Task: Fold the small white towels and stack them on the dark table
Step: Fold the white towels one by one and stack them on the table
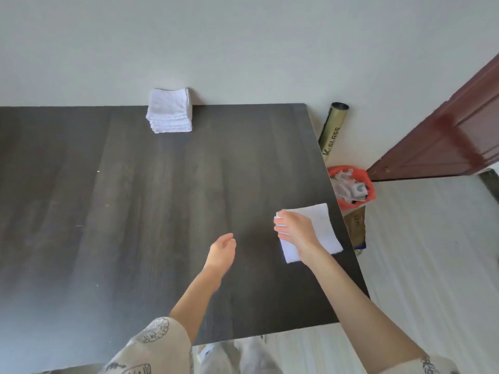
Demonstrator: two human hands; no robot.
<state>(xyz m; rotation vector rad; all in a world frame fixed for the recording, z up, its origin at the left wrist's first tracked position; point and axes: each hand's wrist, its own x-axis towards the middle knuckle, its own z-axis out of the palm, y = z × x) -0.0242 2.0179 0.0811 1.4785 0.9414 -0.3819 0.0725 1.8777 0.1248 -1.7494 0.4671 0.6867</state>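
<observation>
A small white towel (324,228) lies flat near the right edge of the dark table (135,198). My right hand (295,229) rests on it and pinches its far left corner, lifting that corner slightly. My left hand (221,252) hovers over the bare table to the left of the towel, fingers loosely curled and holding nothing. A neat stack of folded white towels (170,110) stands at the table's far edge against the wall.
Off the table's right edge, on the pale floor, sit an orange bin (370,184) full of rubbish, a gold tube (333,128) leaning on the wall, and a cardboard box (356,228). A dark red door (453,136) stands at the right.
</observation>
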